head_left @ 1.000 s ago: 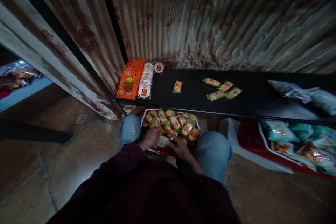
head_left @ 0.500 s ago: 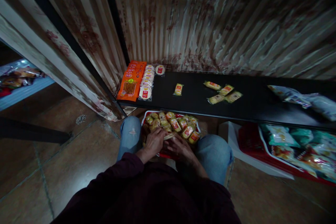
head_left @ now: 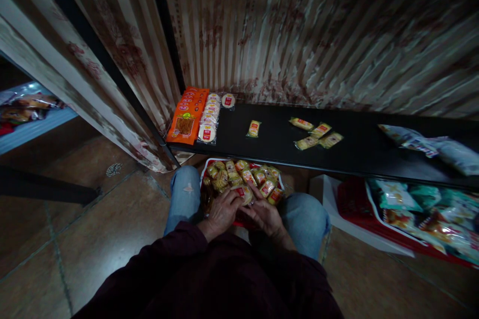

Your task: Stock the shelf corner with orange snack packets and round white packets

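Between my knees sits a red basket with a white rim [head_left: 202, 175], filled with small wrapped snacks [head_left: 267, 188]. Over its near side, a round wrapped rice cracker [head_left: 245, 194] with a red label is held between both hands. My left hand [head_left: 223, 209] closes its fingers on the cracker's left side. My right hand [head_left: 266, 213] grips the right side with thumb and fingers. On the black shelf [head_left: 273, 147] ahead lie a row of similar round crackers [head_left: 209, 118], a single one [head_left: 228, 100] beside the row, and an orange snack bag [head_left: 187, 115].
One small yellow packet [head_left: 253, 128] and a loose group of several more [head_left: 319, 134] lie on the shelf. Farther right is a shiny bag [head_left: 430, 145]. Below it stands a red basket of snack bags [head_left: 398, 194]. A pleated curtain [head_left: 262, 35] hangs behind.
The round cracker has tilted so that its labelled face shows upward between my hands. My right hand has turned, its fingers spreading along the cracker's edge.
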Available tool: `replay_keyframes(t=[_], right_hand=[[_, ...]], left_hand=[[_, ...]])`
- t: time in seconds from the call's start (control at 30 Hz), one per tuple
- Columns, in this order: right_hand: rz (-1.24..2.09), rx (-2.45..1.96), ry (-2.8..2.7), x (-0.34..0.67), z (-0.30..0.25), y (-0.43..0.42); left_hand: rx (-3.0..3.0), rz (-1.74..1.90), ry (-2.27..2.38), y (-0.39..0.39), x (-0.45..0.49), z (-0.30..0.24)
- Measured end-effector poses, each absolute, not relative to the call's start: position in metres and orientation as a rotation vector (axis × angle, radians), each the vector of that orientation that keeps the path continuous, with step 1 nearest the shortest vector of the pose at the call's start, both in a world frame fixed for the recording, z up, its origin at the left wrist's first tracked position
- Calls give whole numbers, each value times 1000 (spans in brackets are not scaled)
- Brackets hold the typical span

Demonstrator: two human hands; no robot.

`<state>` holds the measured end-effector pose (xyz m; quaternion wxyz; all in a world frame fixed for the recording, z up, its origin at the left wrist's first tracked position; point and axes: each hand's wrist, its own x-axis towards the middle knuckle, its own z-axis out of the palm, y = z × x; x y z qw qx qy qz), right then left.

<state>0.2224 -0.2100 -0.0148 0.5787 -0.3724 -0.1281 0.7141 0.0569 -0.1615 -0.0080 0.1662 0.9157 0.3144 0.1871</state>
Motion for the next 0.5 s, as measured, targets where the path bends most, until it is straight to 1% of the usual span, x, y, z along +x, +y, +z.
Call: replay_keyframes(t=[0.3,0.5], right_hand=[[1613,-896,-366,216,-20,-207],[1431,-1012,-353,214,-39,-199]], left_hand=[[2518,553,800,-166,58,-12],[2249,742,881,-163,62,-16]])
